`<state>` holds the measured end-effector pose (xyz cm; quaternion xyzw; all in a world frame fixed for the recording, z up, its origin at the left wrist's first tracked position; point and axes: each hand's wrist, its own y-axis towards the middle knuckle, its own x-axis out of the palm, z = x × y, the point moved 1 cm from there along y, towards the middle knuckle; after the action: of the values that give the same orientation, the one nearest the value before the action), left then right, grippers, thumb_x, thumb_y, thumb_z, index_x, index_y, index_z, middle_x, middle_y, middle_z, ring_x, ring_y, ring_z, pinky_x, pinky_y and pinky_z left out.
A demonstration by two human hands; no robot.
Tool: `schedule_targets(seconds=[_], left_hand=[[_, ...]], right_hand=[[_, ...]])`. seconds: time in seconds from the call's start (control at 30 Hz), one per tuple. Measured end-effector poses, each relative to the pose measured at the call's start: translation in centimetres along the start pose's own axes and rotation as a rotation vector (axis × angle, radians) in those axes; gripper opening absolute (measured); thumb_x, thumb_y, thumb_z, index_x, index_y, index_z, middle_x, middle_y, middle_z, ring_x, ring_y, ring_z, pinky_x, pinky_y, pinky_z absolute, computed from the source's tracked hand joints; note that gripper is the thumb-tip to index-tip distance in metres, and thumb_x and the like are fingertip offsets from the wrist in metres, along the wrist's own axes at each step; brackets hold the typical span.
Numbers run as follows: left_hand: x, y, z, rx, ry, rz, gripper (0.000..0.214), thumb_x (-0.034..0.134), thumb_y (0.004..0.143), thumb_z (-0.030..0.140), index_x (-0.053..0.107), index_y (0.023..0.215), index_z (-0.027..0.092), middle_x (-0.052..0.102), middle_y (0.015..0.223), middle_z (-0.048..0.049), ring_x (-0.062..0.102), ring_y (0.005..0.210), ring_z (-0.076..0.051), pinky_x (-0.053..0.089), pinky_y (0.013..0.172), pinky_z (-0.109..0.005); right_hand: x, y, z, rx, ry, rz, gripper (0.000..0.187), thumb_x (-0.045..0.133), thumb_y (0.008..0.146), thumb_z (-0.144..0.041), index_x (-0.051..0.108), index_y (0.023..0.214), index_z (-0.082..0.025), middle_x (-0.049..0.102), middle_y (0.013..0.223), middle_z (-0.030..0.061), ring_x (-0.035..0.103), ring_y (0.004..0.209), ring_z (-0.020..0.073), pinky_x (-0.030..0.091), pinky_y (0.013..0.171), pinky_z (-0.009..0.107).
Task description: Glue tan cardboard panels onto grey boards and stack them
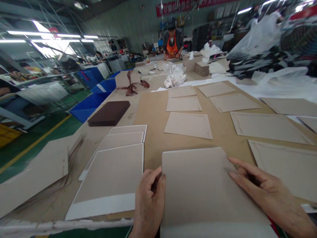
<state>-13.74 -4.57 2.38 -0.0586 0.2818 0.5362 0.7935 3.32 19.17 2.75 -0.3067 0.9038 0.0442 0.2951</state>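
A flat beige panel with a pale strip along its near edge, like a sheet of leather or board (195,188), is held between my two hands. My left hand (151,198) pinches its left edge between thumb and fingers. On the opposite edge, my right hand (262,188) grips with the thumb on top and the index finger along the side. Left of my left hand, similar white-edged panels (114,172) overlap on the table. Ahead and to the right, several beige panels (188,125) with faint marks along their edges lie spread out singly.
A stack of large beige sheets (44,165) sits at the table's left edge, with dark brown panels (109,113) beyond it. Blue bins (86,105) stand beside the table. Crumpled plastic (174,75) lies farther back. A person in an orange apron (172,44) works at the far end.
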Motion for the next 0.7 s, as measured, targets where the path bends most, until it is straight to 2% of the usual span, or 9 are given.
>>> schedule_targets(seconds=[0.33, 0.53, 0.7], left_hand=[[0.5, 0.3, -0.5, 0.011, 0.03, -0.011, 0.023, 0.058, 0.089, 0.033, 0.074, 0.1, 0.02, 0.065, 0.082, -0.0043, 0.063, 0.074, -0.017, 0.05, 0.066, -0.026], [0.5, 0.2, -0.8, 0.046, 0.076, 0.007, 0.022, 0.06, 0.089, 0.034, 0.074, 0.1, 0.02, 0.066, 0.084, -0.0044, 0.064, 0.076, -0.017, 0.051, 0.067, -0.025], [0.3, 0.5, -1.0, 0.068, 0.1, 0.004, 0.024, 0.062, 0.087, 0.036, 0.074, 0.102, 0.022, 0.069, 0.087, -0.004, 0.066, 0.08, -0.019, 0.052, 0.07, -0.025]], right_hand=[[0.2, 0.2, 0.2, 0.013, 0.005, 0.016, 0.062, 0.067, 0.064, -0.067, 0.076, 0.108, -0.024, 0.059, 0.061, -0.0008, 0.055, 0.047, 0.0168, 0.043, 0.039, 0.025], [0.5, 0.3, 1.2, -0.037, -0.03, -0.018, 0.055, 0.066, 0.074, -0.06, 0.072, 0.116, -0.025, 0.061, 0.068, -0.0017, 0.057, 0.053, 0.0148, 0.045, 0.045, 0.024], [0.7, 0.2, 0.5, -0.093, -0.018, -0.008, 0.051, 0.063, 0.078, -0.054, 0.072, 0.117, -0.021, 0.06, 0.069, -0.0009, 0.056, 0.056, 0.0144, 0.045, 0.048, 0.024]])
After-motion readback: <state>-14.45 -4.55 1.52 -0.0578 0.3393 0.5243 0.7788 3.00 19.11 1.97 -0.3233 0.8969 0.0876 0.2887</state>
